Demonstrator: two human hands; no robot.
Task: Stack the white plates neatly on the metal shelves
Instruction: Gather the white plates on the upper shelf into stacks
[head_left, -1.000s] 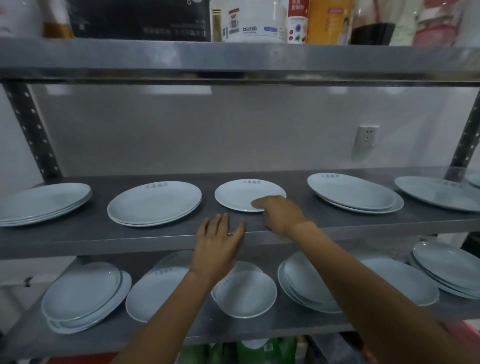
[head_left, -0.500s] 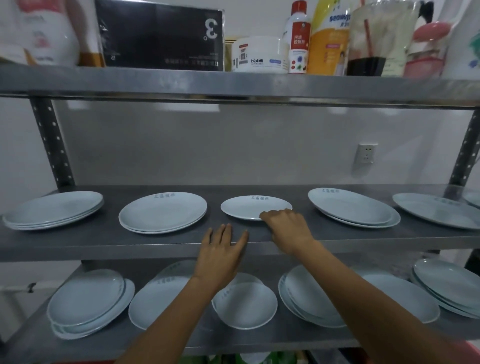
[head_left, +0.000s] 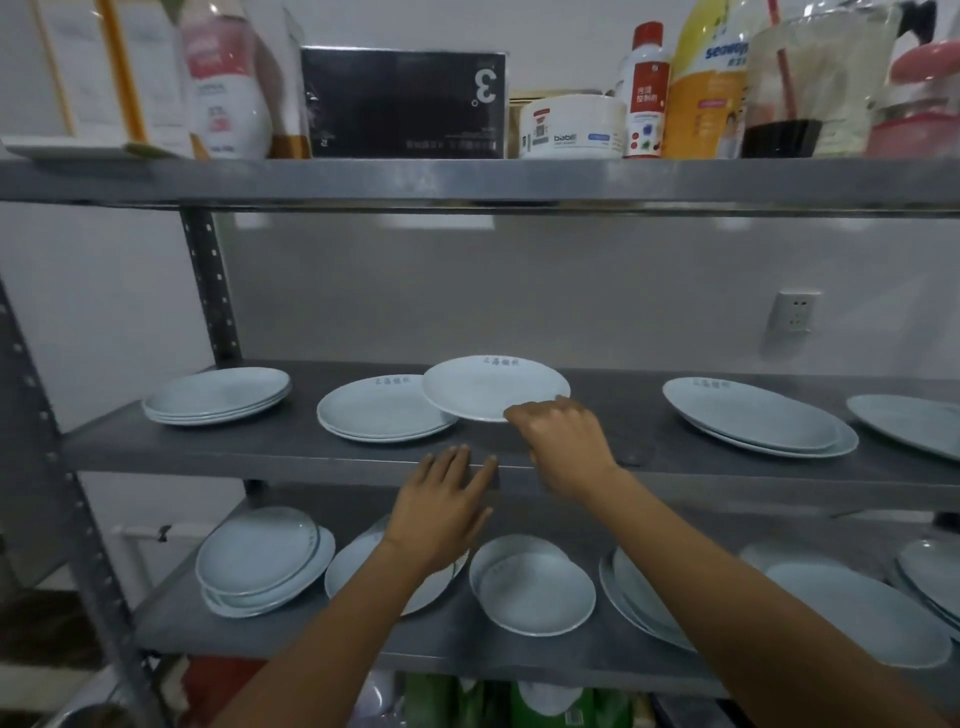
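My right hand pinches the near rim of a small white plate, lifted above the middle metal shelf and overlapping the right edge of a short plate stack. My left hand is open, fingers straight, fingertips resting on the shelf's front edge. Another stack sits at the left and an oval stack at the right of the same shelf. The lower shelf carries several more white plates, among them a small round stack.
The top shelf holds a black box, a white tub, bottles and bags. A perforated upright stands at the left. A wall socket is on the back wall. Green packages sit below the lower shelf.
My right hand has lifted the small plate off the middle shelf and carried it left, over the edge of the neighbouring stack. The camera tilted up. My left hand stayed at the shelf edge.
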